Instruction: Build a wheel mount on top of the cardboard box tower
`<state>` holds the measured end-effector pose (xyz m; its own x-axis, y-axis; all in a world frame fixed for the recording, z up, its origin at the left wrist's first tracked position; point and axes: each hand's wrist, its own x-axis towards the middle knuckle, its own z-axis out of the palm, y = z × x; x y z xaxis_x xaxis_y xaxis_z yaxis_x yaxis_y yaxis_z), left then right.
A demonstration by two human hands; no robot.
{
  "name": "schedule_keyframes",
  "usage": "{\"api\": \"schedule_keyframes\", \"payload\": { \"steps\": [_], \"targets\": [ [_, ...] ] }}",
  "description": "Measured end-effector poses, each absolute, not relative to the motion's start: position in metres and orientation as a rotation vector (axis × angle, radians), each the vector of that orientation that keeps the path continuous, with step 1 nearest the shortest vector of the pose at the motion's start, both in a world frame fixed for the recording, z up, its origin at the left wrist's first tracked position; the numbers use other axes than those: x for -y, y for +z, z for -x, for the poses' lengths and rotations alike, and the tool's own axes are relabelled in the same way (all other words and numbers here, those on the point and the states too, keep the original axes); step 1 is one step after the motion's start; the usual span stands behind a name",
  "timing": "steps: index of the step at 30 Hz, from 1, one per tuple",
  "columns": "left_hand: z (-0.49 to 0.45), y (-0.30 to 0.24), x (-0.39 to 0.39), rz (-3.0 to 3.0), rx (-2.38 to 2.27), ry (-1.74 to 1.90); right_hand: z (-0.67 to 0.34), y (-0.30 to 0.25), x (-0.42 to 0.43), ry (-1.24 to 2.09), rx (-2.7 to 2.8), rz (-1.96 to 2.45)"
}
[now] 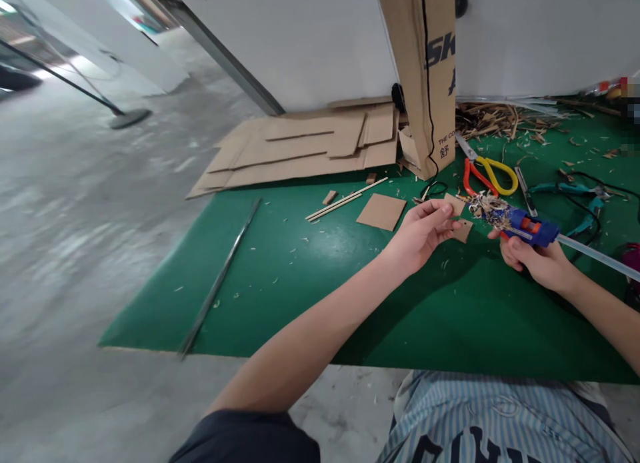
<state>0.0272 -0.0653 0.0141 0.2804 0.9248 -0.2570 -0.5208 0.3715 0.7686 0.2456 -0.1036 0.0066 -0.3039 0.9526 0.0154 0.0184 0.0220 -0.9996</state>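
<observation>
My left hand (424,235) pinches a small piece of cardboard (455,205) between thumb and fingers, above the green table (320,296). A second small cardboard piece (463,231) with a dark dot shows just below it; I cannot tell whether the fingers touch it. My right hand (537,261) is wrapped round the handle of a blue glue gun (533,228). Shavings and scraps cling to the gun's front end, which points at the held cardboard. A long translucent glue stick (600,255) sticks out of its back.
A cardboard square (381,212) and thin wooden sticks (345,201) lie left of my hands. Scissors (487,173), a cutter knife (526,191) and teal pliers (593,213) lie beyond. Cardboard sheets (300,143) and a tall carton (420,76) stand at the back; a dark strip (220,279) lies left.
</observation>
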Motion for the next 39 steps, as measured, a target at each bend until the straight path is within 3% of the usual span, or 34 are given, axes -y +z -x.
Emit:
{"api": "schedule_keyframes", "payload": {
  "steps": [10,39],
  "targets": [
    [-0.023,0.017,0.064,-0.599,-0.806,1.192,-0.248,0.006,0.103,1.377,1.414,1.098],
    [-0.023,0.014,0.064,-0.707,-0.767,1.066,-0.241,0.017,0.102,1.483,1.404,1.123]
  ]
}}
